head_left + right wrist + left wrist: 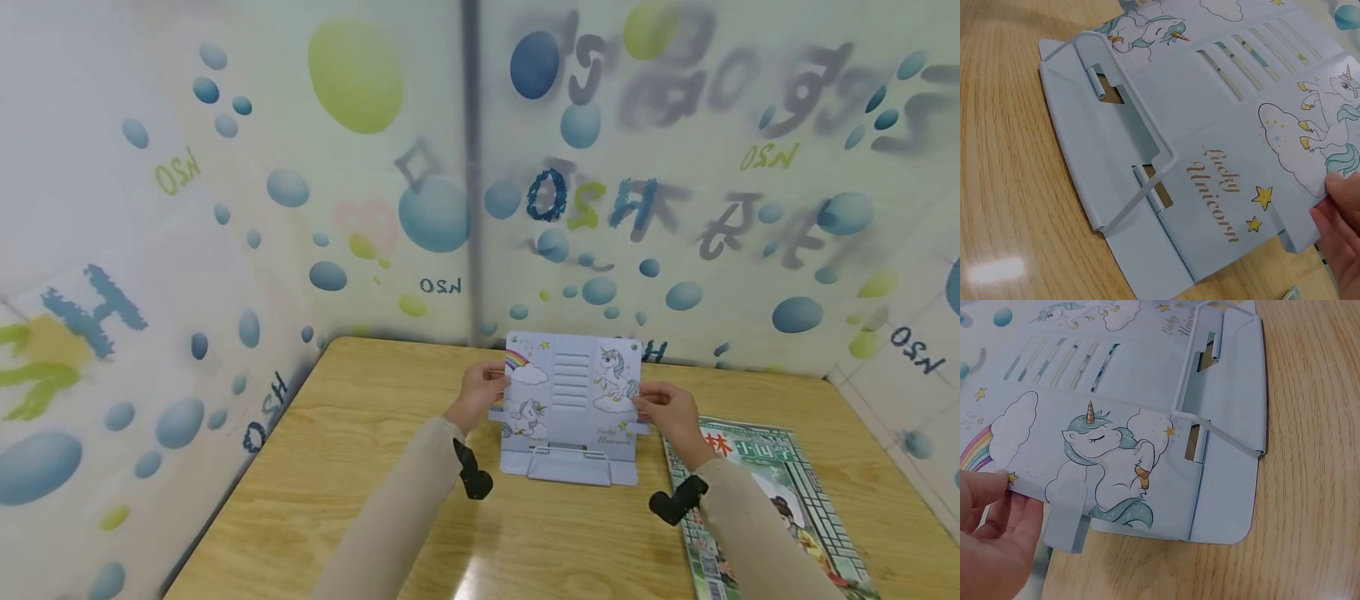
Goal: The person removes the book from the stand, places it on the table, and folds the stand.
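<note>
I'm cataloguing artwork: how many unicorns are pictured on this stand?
2 on the stand's front: a lower-left unicorn near the left hand, an upper-right unicorn near the right hand. Any on its back are hidden.

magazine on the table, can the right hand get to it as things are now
Likely yes, but only by letting go first: the right hand pinches the edge of the unicorn stand, while the magazine lies close by with nothing visible in between.

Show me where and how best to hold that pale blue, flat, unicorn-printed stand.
Probably pinch the stand by its upper side edges, coming from left and right: it leans back, thin there and clear of the brown wooden table, while a pale wire bracket crowds the bottom.
</note>
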